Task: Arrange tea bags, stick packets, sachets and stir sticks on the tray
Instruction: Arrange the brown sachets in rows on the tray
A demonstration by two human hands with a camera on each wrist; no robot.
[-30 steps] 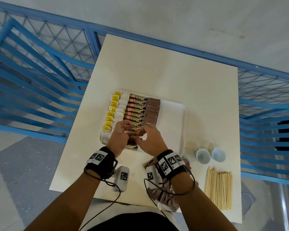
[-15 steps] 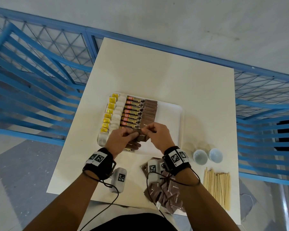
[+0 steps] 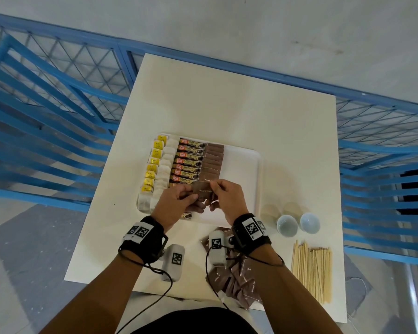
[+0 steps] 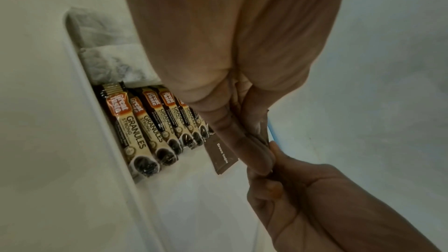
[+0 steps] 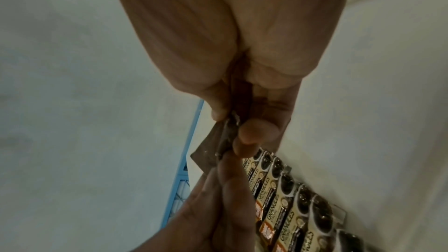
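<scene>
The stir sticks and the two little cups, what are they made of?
The stir sticks look like bare wood or bamboo: pale tan, thin, straight, matte. The two little cups seem to be glazed ceramic, though they could be plastic: smooth, pale blue-white, with a soft shine inside.

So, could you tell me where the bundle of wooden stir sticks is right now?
In the head view, the wooden stir sticks lie on the table's near right corner, off the tray, just below the two small cups.
</scene>
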